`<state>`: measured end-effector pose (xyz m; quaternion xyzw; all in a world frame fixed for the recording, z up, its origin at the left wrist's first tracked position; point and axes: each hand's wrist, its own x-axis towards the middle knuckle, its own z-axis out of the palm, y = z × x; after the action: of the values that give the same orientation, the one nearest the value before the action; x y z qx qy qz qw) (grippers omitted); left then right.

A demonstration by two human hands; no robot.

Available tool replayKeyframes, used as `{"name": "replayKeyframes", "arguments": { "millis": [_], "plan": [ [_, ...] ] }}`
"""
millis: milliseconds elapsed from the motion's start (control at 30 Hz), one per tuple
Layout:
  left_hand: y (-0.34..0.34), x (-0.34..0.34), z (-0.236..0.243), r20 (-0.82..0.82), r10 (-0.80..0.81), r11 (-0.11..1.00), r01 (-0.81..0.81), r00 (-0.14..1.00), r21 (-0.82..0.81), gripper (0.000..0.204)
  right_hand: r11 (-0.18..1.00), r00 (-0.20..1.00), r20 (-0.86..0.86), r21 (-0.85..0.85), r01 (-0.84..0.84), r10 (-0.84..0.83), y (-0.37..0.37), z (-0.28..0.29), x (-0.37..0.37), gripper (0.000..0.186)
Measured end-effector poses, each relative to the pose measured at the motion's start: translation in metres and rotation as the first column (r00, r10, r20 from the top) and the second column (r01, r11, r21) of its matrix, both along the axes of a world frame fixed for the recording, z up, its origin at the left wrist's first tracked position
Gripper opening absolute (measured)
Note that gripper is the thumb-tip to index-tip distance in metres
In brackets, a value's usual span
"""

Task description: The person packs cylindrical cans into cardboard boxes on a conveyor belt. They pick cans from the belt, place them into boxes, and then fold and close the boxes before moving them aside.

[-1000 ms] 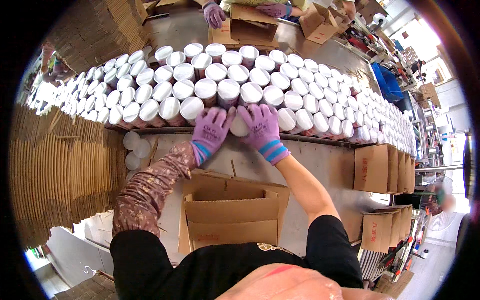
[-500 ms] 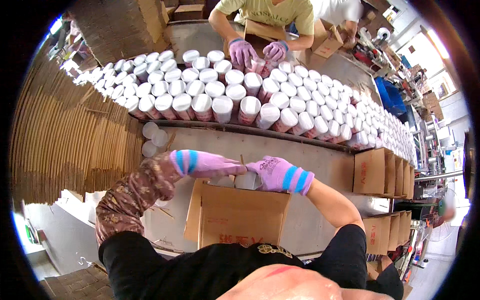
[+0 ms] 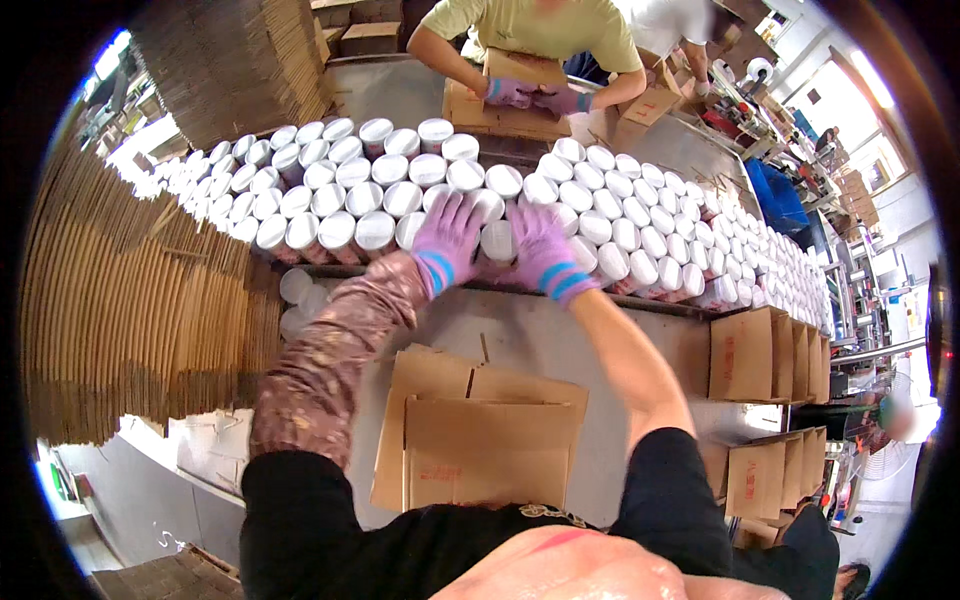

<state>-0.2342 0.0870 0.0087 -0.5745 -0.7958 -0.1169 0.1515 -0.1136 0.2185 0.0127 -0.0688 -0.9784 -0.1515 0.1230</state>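
My left hand (image 3: 447, 240), in a purple glove with blue bands, reaches over the near rows of white-topped cans (image 3: 375, 232), its fingers stretched forward. To its right, my right hand (image 3: 545, 250) in a matching glove spreads its fingers against the near cans. One can (image 3: 498, 242) stands between the two hands. I cannot tell whether either palm presses on a can. Close to my body stands a brown cardboard box (image 3: 490, 450) with its flaps raised; its contents are hidden.
Stacked flat cardboard (image 3: 130, 310) rises at the left. Clear round lids (image 3: 297, 290) lie beside it. Open cartons (image 3: 745, 355) stand at the right. Across the cans, a gloved co-worker handles a cardboard box (image 3: 515, 115). A dark rail (image 3: 640, 303) edges the can rows.
Both my hands have moved from the box forward to the cans. The white can seen at the box is out of sight. The co-worker's hands have gone from cans to a box.
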Motion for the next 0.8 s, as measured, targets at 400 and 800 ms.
{"name": "replayKeyframes", "arguments": {
  "millis": [400,800],
  "plan": [
    [-0.108,0.092,0.079,0.456,0.03,0.951,0.115,0.889,-0.288,0.075,0.934,0.956,0.124,-0.28,-0.223,0.266,-0.075,0.051,0.098,0.048],
    [-0.152,0.125,0.027,0.948,0.299,0.484,0.838,0.111,-0.251,0.046,0.578,0.457,0.683,-0.728,0.369,0.569,-0.154,0.126,0.139,0.045]
  ]
}}
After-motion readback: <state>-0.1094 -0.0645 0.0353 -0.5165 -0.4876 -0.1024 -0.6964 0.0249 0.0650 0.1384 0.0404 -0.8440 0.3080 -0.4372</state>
